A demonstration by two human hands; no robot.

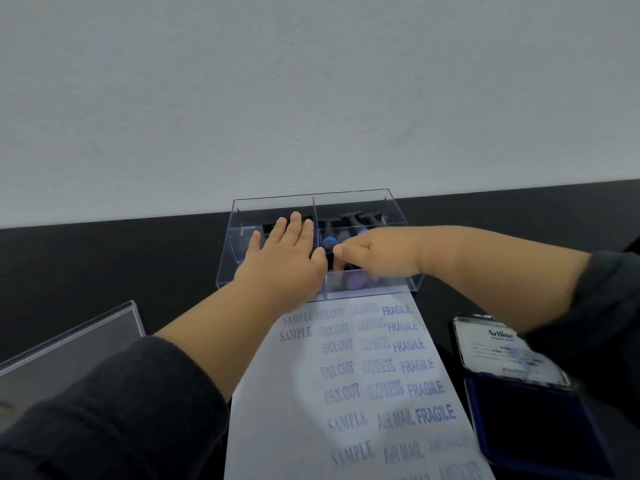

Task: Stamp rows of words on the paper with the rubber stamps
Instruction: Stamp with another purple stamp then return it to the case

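Note:
A clear plastic box [391, 206] with a middle divider stands at the table's far edge, against the wall. Its right compartment holds several rubber stamps [351, 220] with dark handles and blue bases. My left hand [287, 251] lies flat and spread over the left compartment, holding nothing. My right hand [377, 251] reaches into the right compartment, fingers curled down among the stamps; whether they grip one is hidden. A white paper [346, 410] lies in front of the box, printed with rows of blue words: SAMPLE, FAX OUT, EXPRESS, FRAGILE, AIR MAIL.
An open blue ink pad [533, 420] with its labelled lid raised lies right of the paper, partly under my right sleeve. A clear flat lid or stand [69, 344] lies at the left. The table top [121, 265] is black; a pale wall rises behind it.

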